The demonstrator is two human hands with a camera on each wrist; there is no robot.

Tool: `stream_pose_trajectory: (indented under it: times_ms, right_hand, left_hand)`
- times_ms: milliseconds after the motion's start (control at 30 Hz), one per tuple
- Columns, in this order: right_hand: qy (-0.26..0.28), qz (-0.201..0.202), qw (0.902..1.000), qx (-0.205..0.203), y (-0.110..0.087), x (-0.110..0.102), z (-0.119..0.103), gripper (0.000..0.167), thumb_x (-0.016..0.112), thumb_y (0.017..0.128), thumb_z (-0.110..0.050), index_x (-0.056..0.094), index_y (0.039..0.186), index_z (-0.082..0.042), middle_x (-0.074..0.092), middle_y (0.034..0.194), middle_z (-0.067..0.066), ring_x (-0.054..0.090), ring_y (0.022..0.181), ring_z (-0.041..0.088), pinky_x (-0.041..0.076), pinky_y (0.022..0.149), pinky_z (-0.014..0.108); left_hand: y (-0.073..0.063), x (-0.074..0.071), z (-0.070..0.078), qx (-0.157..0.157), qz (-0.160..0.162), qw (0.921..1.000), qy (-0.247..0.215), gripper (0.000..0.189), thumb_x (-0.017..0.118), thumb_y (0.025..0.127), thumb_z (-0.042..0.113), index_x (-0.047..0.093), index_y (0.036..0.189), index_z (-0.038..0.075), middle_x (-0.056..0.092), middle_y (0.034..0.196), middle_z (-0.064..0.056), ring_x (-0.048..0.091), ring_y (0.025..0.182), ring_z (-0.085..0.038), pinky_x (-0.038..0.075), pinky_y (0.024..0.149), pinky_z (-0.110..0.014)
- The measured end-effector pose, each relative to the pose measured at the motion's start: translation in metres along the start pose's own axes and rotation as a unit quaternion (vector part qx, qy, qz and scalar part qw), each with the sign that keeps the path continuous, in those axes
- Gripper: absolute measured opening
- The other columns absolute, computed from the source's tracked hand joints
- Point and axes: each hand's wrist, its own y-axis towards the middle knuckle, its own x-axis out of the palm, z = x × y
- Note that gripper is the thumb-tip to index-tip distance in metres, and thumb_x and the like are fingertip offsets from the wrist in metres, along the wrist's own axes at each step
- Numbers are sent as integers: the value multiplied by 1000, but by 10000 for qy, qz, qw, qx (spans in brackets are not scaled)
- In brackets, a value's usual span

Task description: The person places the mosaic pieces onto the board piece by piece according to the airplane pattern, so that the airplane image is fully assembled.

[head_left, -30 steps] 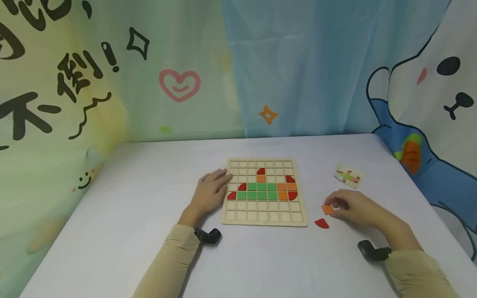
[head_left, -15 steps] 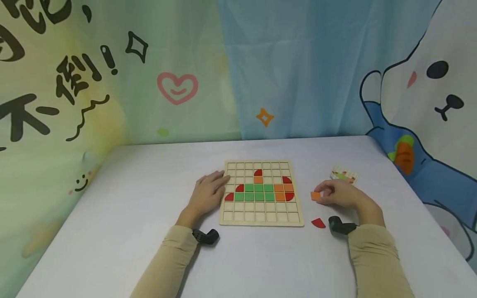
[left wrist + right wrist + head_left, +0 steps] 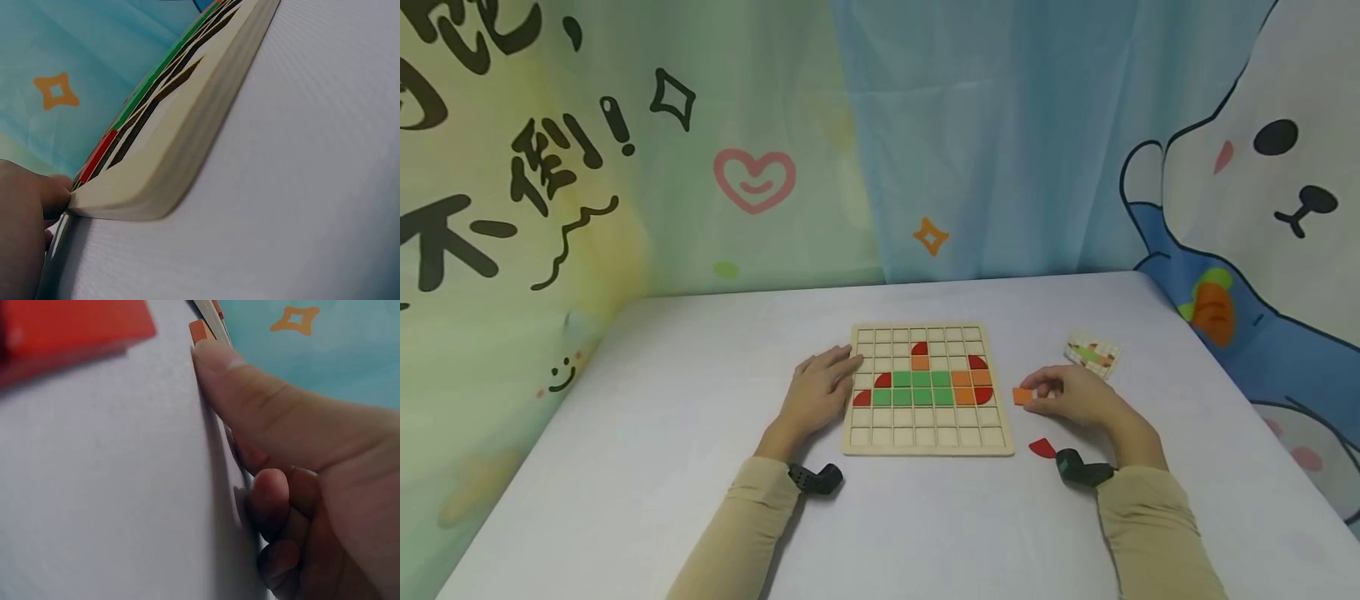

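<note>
My right hand [image 3: 1071, 396] pinches an orange square tile [image 3: 1022, 397] between thumb and fingertips, just right of the wooden grid board [image 3: 925, 446]. In the right wrist view the thumb lies along the orange tile [image 3: 200, 331], low over the tabletop. My left hand [image 3: 816, 396] rests at the board's left edge, its fingers fairly straight and the fingertips on the rim. The left wrist view shows those fingers [image 3: 56, 194] against the board's corner [image 3: 150, 194]. Green squares [image 3: 922, 387], orange squares [image 3: 962, 387] and red quarter-round pieces [image 3: 862, 397] fill some cells of the grid.
One loose red quarter-round piece [image 3: 1041, 448] lies on the white table [image 3: 940, 525], close to the right wrist's black camera [image 3: 1081, 468]. A small pattern card [image 3: 1092, 353] lies behind the right hand. A printed curtain [image 3: 985, 150] hangs behind the table.
My right hand has moved left toward the board, carrying the orange square tile. The left hand stays at the board's edge. The view has shifted slightly.
</note>
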Motion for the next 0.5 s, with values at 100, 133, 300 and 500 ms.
stream_pose_trajectory:
  times_ms: [100,133,300,500]
  right_hand:
    - [-76,2,10000,-30,0,0,1,37,75,80,-34,67,109,-12,56,88,2,47,82,18,38,64,28]
    - [-103,-1,9999,-48,0,0,1,38,74,80,-35,67,109,-12,57,89,2,47,82,18,38,65,28]
    - [-187,4,9997,-124,-1,-4,1,41,73,81,-37,66,112,-11,60,96,4,48,86,20,39,68,28]
    - [-217,89,9995,-210,0,-7,0,38,74,81,-34,67,111,-12,65,105,6,51,89,21,43,71,28]
  left_hand:
    - [-1,1,1,17,-4,10000,-1,40,43,99,27,52,137,22,44,148,0,34,141,-19,24,115,-48]
    - [-1,0,1,32,8,10000,-14,40,43,99,27,52,137,22,44,148,0,34,141,-20,24,115,-48]
    - [0,0,2,80,25,10000,-18,40,44,99,28,52,137,21,44,148,-1,34,141,-20,24,115,-49]
    - [-1,-1,1,58,24,10000,-21,40,43,98,27,53,137,21,44,148,-1,34,141,-20,23,116,-49]
